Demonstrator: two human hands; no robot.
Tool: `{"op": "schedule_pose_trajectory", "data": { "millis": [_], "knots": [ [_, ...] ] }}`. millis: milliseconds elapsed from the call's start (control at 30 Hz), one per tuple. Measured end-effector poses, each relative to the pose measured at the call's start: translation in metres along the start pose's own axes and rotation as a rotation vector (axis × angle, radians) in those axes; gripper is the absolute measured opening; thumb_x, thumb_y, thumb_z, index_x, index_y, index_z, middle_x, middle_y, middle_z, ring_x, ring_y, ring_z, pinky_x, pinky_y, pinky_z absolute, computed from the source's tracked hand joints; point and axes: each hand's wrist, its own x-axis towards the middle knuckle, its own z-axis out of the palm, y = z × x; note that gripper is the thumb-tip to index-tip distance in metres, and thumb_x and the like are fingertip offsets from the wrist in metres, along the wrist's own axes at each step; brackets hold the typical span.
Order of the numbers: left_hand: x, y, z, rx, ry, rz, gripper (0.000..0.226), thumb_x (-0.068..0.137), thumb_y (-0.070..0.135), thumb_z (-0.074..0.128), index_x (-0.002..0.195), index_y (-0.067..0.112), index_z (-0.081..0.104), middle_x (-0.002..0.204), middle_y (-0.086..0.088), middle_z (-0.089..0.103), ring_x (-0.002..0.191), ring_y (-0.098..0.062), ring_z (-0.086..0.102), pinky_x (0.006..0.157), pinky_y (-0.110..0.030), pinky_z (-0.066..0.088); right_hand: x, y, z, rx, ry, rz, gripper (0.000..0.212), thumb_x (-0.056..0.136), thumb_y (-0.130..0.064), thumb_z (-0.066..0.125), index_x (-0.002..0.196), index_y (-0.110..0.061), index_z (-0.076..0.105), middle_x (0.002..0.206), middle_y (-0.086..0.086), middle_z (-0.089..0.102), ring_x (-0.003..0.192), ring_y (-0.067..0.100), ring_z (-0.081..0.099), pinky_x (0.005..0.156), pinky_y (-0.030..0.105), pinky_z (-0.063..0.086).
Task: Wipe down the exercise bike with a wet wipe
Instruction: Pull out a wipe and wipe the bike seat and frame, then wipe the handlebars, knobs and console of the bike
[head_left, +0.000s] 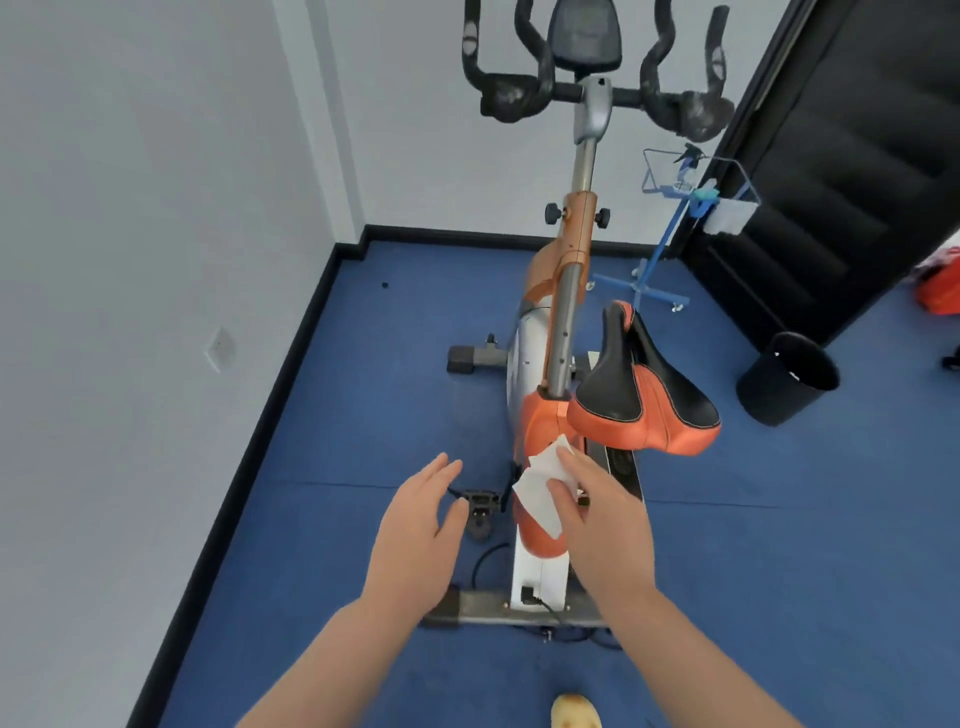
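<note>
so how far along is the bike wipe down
Done: nothing can be confirmed clean from this view. In hand: the right hand holds the wet wipe against the orange frame below the saddle; the left hand hovers open. Left, seemingly: saddle, handlebars, console.

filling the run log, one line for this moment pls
right hand holds wipe | left hand open | wipe by bike frame
</note>
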Motion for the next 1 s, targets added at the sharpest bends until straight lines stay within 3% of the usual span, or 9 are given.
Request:
{"op": "schedule_pose_trajectory", "data": {
  "millis": [133, 200, 300, 433, 567, 700, 867, 933, 1000],
  "knots": [
    [0.017, -0.008, -0.030, 0.029, -0.033, 0.070, 0.043, 0.097, 0.027, 0.045, 0.140, 0.031, 0.038, 0.148, 0.019, 0.029, 0.131, 0.007, 0.022, 0.113, -0.027, 0.026, 0.003, -0.025, 0.008, -0.001, 0.097, 0.066, 0.039, 0.093, -0.023, 0.057, 0.130, -0.035, 0.054, 0.103, -0.021, 0.061, 0.081, 0.004, 0.057, 0.070, 0.004, 0.039],
    [0.027, -0.008, -0.041, 0.026, -0.042, 0.095, 0.043, 0.097, 0.027, 0.044, 0.140, 0.031, 0.038, 0.147, 0.020, 0.029, 0.134, 0.003, 0.022, 0.113, -0.025, 0.024, 0.005, -0.036, 0.009, 0.003, 0.120, 0.095, 0.038, 0.093, -0.024, 0.055, 0.129, -0.034, 0.055, 0.100, -0.018, 0.061, 0.082, 0.001, 0.055, 0.067, 0.002, 0.037],
    [0.045, -0.005, -0.050, 0.019, -0.070, 0.132, 0.043, 0.097, 0.027, 0.044, 0.140, 0.031, 0.038, 0.145, 0.022, 0.029, 0.135, 0.003, 0.023, 0.113, -0.026, 0.024, 0.017, -0.049, 0.011, 0.029, 0.164, 0.109, 0.037, 0.094, -0.024, 0.053, 0.130, -0.033, 0.054, 0.097, -0.020, 0.063, 0.085, 0.001, 0.057, 0.071, 0.010, 0.040],
    [0.077, -0.003, -0.054, 0.032, -0.098, 0.154, 0.043, 0.097, 0.027, 0.044, 0.140, 0.031, 0.039, 0.147, 0.020, 0.029, 0.136, 0.000, 0.023, 0.113, -0.028, 0.026, 0.044, -0.059, 0.019, 0.034, 0.184, 0.074, 0.034, 0.093, -0.018, 0.053, 0.124, -0.030, 0.058, 0.073, -0.028, 0.051, 0.070, -0.004, 0.052, 0.064, 0.008, 0.036],
    [0.113, -0.001, -0.062, 0.086, -0.101, 0.175, 0.043, 0.097, 0.028, 0.044, 0.139, 0.031, 0.039, 0.148, 0.019, 0.028, 0.136, 0.001, 0.024, 0.112, -0.023, 0.024, 0.072, -0.067, 0.026, 0.022, 0.191, 0.061, 0.038, 0.093, -0.020, 0.056, 0.130, -0.028, 0.055, 0.084, -0.020, 0.058, 0.076, 0.002, 0.056, 0.074, 0.018, 0.046],
    [0.155, -0.005, -0.074, 0.143, -0.082, 0.200, 0.043, 0.097, 0.030, 0.044, 0.140, 0.031, 0.039, 0.149, 0.018, 0.028, 0.135, -0.001, 0.025, 0.111, -0.023, 0.025, 0.108, -0.071, 0.038, -0.050, 0.149, 0.033, 0.039, 0.094, -0.027, 0.054, 0.132, -0.035, 0.051, 0.095, -0.013, 0.063, 0.084, 0.003, 0.059, 0.076, 0.015, 0.044],
    [0.207, -0.014, -0.094, 0.156, -0.064, 0.190, 0.043, 0.096, 0.029, 0.045, 0.139, 0.029, 0.040, 0.149, 0.016, 0.030, 0.134, -0.004, 0.029, 0.109, -0.031, 0.033, 0.147, -0.086, 0.052, -0.072, 0.128, 0.039, 0.037, 0.095, -0.025, 0.051, 0.131, -0.034, 0.051, 0.095, -0.030, 0.055, 0.095, 0.008, 0.058, 0.089, 0.026, 0.046],
    [0.233, -0.019, -0.104, 0.179, -0.065, 0.201, 0.044, 0.096, 0.029, 0.045, 0.140, 0.028, 0.040, 0.149, 0.014, 0.031, 0.135, -0.005, 0.029, 0.111, -0.028, 0.029, 0.166, -0.094, 0.059, -0.085, 0.125, 0.032, 0.037, 0.095, -0.022, 0.053, 0.132, -0.030, 0.053, 0.105, -0.033, 0.053, 0.102, 0.004, 0.058, 0.094, 0.023, 0.043],
    [0.263, -0.026, -0.114, 0.198, -0.070, 0.216, 0.044, 0.096, 0.030, 0.045, 0.140, 0.027, 0.040, 0.149, 0.013, 0.031, 0.135, -0.005, 0.029, 0.112, -0.026, 0.026, 0.189, -0.100, 0.071, -0.076, 0.147, 0.066, 0.037, 0.095, -0.021, 0.054, 0.130, -0.030, 0.055, 0.108, -0.041, 0.046, 0.103, -0.002, 0.055, 0.087, 0.008, 0.038]
  ]
}}
